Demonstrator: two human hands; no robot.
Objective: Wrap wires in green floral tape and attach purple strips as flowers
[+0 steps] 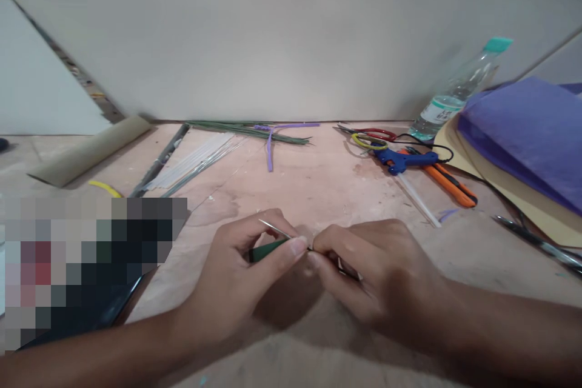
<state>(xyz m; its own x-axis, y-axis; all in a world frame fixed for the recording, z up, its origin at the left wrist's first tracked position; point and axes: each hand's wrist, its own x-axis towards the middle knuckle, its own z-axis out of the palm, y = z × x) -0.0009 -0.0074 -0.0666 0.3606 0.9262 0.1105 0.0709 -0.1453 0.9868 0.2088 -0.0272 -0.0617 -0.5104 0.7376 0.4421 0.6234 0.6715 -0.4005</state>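
Note:
In front of me on the worktop, my two hands nearly meet at the fingertips. My left hand [254, 267] is closed, pinching a thin pale wire [275, 229] between thumb and forefinger; its free end points up and left. A dark green strip [268, 250] also sits in that hand, under the thumb. My right hand [373, 267] is closed too, its thumb and forefinger pinching the wire's other end beside the left thumb. Something small and dark shows below the right fingers, too hidden to name.
Green stems [245, 130], a purple pipe cleaner [270, 151] and pale strips [195, 160] lie behind. Rightward are scissors [370, 138], a blue glue gun [404, 160], an orange utility knife [454, 185], a bottle [443, 112] and purple sheets [527, 139]. A cardboard tube [91, 151] lies left.

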